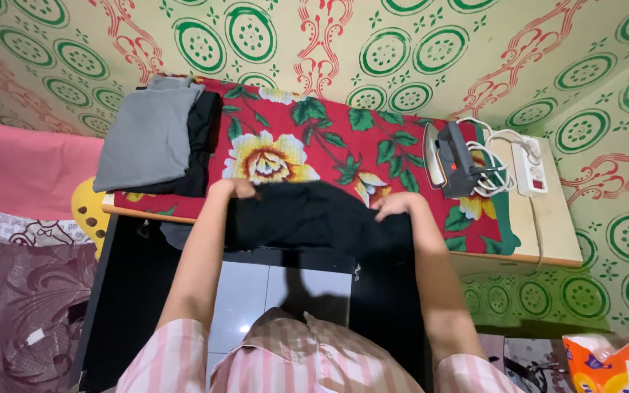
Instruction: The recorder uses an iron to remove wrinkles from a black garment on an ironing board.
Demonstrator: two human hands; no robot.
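Observation:
A black garment lies over the near edge of a table covered with a red floral cloth, part of it hanging down in front. My left hand grips the garment's far left edge. At the far right edge my right hand pinches the same fabric. Both arms reach forward from pink striped sleeves.
A folded grey garment rests on folded black clothes at the table's left end. An electric iron stands on its heel at the right, its cord running to a white power strip. An orange packet sits at bottom right.

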